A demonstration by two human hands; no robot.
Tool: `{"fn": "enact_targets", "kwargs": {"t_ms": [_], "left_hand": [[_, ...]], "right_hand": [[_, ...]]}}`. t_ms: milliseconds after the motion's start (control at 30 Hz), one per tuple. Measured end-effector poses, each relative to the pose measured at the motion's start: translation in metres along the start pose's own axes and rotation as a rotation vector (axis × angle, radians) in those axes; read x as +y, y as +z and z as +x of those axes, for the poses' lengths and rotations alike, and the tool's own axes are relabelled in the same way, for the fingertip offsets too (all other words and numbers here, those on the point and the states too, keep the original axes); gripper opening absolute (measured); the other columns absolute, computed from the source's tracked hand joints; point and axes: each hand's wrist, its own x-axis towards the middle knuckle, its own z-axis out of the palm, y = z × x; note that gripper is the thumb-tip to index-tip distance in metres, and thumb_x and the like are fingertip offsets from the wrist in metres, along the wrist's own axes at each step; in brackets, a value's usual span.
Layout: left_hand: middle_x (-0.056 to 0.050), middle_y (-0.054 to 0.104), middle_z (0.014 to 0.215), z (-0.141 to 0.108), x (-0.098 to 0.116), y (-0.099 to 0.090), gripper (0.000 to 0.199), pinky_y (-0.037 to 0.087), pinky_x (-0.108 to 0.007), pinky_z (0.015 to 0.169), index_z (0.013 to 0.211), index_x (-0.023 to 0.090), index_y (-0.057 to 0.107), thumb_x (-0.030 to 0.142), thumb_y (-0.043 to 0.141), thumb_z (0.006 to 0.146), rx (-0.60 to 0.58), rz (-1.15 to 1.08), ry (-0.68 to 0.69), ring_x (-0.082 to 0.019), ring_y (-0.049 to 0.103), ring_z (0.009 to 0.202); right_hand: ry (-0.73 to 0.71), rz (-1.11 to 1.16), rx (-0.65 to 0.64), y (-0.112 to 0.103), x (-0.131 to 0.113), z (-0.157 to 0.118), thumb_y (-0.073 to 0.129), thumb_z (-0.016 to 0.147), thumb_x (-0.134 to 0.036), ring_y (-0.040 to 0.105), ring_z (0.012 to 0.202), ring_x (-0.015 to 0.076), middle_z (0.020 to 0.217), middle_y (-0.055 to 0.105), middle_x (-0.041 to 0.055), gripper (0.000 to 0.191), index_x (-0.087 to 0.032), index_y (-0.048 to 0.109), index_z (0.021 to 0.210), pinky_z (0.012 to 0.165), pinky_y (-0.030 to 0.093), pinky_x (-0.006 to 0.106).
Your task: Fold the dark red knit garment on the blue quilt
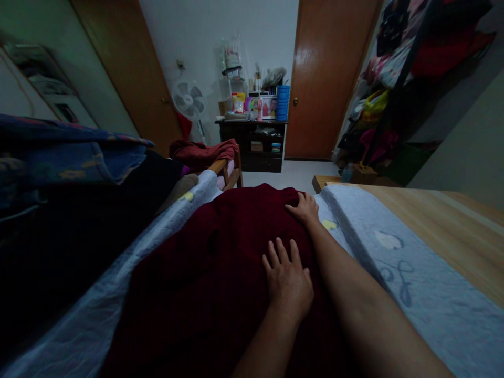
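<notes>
A dark red cloth (220, 252) lies spread over a light blue bed sheet (425, 262), with soft folds and a bunched far edge. My left hand (288, 281) rests flat on the middle of the cloth, fingers spread and pointing away from me. Farther off, my right hand (305, 209) lies on the cloth's far right corner, beside the sheet. Its fingers are stretched and somewhat apart, and no fold shows gripped in them. Both palms are hidden from view.
Clothes on hangers (90, 152) crowd the left side. A reddish cloth (205, 153) hangs over the wooden bed end (238, 170). Beyond stand a white fan (189, 100) and a dark cabinet (252, 157). A wooden board (444, 220) borders the bed at right.
</notes>
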Motion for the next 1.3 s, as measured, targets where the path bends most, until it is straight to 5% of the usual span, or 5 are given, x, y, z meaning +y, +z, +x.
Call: {"fn": "enact_targets", "kwargs": {"t_ms": [267, 567, 733, 933, 1300], "left_hand": [[-0.017, 0.029, 0.153, 0.000, -0.001, 0.005, 0.071, 0.024, -0.059, 0.108, 0.147, 0.023, 0.032, 0.046, 0.054, 0.084, 0.041, -0.012, 0.001, -0.040, 0.021, 0.140], [-0.019, 0.030, 0.152, 0.000, -0.002, 0.003, 0.070, 0.025, -0.060, 0.107, 0.146, 0.021, 0.033, 0.046, 0.054, 0.084, 0.046, -0.030, 0.005, -0.040, 0.022, 0.140], [-0.019, 0.030, 0.152, 0.000, -0.003, 0.002, 0.071, 0.025, -0.059, 0.107, 0.147, 0.021, 0.032, 0.046, 0.054, 0.083, 0.030, -0.040, 0.009, -0.040, 0.022, 0.140], [-0.016, 0.030, 0.153, 0.000, -0.005, -0.003, 0.063, 0.026, -0.055, 0.108, 0.147, 0.023, 0.031, 0.041, 0.048, 0.089, 0.024, -0.043, 0.000, -0.035, 0.024, 0.140], [-0.009, 0.037, 0.151, 0.003, -0.013, -0.001, 0.055, 0.030, -0.048, 0.109, 0.142, 0.018, 0.039, 0.034, 0.046, 0.090, 0.085, -0.129, 0.005, -0.027, 0.027, 0.140]], "right_hand": [[0.002, 0.010, 0.225, -0.004, -0.005, -0.012, 0.055, 0.081, -0.048, 0.039, 0.117, 0.0312, 0.124, 0.048, 0.0164, 0.054, -0.014, 0.045, 0.122, 0.098, 0.032, 0.042], [-0.078, 0.186, -0.123, -0.027, 0.004, -0.019, 0.061, 0.078, -0.038, 0.053, 0.112, 0.0233, 0.120, 0.059, 0.0101, 0.049, -0.016, 0.053, 0.121, 0.097, 0.039, 0.034], [-0.091, 0.188, -0.179, -0.037, 0.008, -0.059, 0.053, 0.085, -0.030, 0.039, 0.133, 0.0227, 0.143, 0.043, 0.0172, 0.059, -0.008, 0.039, 0.138, 0.108, 0.031, 0.034], [-0.086, 0.171, -0.264, -0.052, 0.016, -0.105, 0.043, 0.089, -0.023, 0.046, 0.129, 0.0183, 0.139, 0.051, 0.0139, 0.048, -0.009, 0.045, 0.136, 0.107, 0.034, 0.029], [0.008, 0.122, -0.230, -0.046, 0.008, -0.126, 0.040, 0.092, -0.035, 0.042, 0.133, 0.0224, 0.142, 0.046, 0.0185, 0.054, -0.004, 0.042, 0.137, 0.109, 0.032, 0.032]]}}
